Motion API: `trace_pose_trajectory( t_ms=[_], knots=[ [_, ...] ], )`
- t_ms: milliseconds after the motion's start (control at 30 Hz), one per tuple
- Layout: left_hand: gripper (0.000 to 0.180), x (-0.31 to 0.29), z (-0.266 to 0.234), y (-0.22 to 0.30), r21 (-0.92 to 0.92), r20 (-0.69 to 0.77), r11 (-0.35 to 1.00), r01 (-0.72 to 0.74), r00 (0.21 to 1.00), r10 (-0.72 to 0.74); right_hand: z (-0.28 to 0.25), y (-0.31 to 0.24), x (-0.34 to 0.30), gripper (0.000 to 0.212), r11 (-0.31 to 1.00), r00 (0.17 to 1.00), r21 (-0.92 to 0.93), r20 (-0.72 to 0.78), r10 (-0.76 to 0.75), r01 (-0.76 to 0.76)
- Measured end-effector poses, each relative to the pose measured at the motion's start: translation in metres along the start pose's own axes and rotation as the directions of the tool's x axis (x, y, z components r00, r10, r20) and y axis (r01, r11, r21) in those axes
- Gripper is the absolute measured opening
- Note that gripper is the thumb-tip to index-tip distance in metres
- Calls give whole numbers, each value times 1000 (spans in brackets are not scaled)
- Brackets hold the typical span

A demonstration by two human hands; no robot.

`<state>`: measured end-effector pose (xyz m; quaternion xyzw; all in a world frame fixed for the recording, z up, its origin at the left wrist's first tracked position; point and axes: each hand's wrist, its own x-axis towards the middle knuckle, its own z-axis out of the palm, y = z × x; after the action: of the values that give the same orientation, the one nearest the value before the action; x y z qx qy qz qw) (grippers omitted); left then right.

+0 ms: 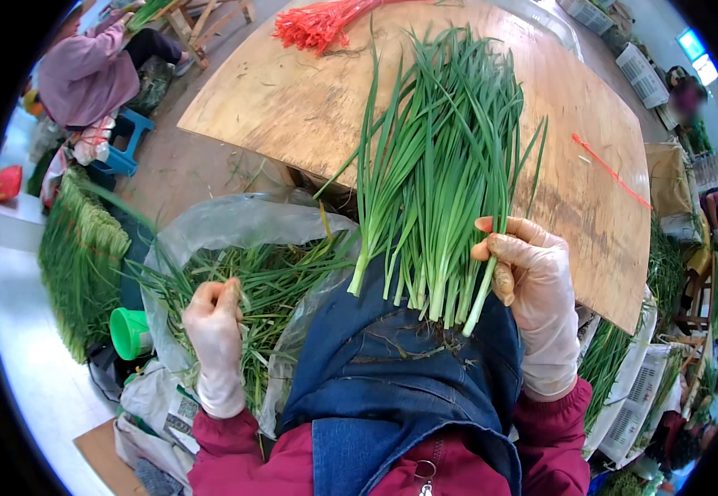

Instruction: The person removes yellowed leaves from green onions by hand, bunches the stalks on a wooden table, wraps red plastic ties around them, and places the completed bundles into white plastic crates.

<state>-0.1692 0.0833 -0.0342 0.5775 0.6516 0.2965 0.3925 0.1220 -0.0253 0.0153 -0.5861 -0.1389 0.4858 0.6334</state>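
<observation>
A loose bunch of garlic chives (pixel 446 178) lies over the near edge of the wooden table, its pale stem ends pointing toward me above my blue denim apron (pixel 392 384). At the bunch's right side, my right hand (pixel 537 269), in a thin translucent glove, pinches a chive stalk (pixel 481 298) between thumb and fingers. My left hand (pixel 214 331), gloved likewise, is closed with the fingertips together over a clear plastic bag (pixel 218 221) of green leaf scraps (pixel 280 277). Whatever it may hold is too small to make out.
Red ties (pixel 313 29) lie in a heap on the far side of the wooden table (pixel 268 107); one red strip (pixel 611 172) lies at right. Bundled greens (pixel 86 264) and a green cup (pixel 130 333) stand left. Another person (pixel 90 78) sits at upper left.
</observation>
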Motion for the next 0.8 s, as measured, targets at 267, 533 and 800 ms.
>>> trace_pose_trajectory(
  t_ms=[267,533,800],
  knots=[
    [32,48,82,44,390,59,647,-655,719,693,-6,-1,0,20,1000,999,-26,-42,2,-4],
    [11,26,18,5,-51,-280,888,-457,860,427,-7,5,3,17,991,993,-132,-121,4,-20],
    [18,-9,-13,-23,461,58,690,-559,794,605,24,21,11,72,500,922,-851,-53,-384,160]
  ],
)
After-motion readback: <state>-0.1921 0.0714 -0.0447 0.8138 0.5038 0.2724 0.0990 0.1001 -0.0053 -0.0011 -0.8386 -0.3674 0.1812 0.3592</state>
